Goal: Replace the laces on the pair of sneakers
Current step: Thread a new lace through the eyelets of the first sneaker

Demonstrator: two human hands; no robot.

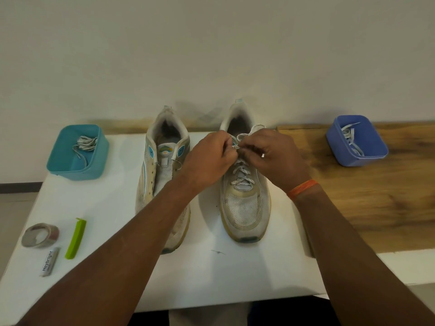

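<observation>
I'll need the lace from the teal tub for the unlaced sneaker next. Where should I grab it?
Probably from straight above, since the teal tub's walls block the sides. Pinch the bunched coil of the lace near the tub's back, not the thin tail trailing forward, so the whole lace lifts together.

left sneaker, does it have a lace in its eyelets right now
No, the left sneaker shows bare eyelets and an exposed tongue, unlike the laced right sneaker.
</observation>
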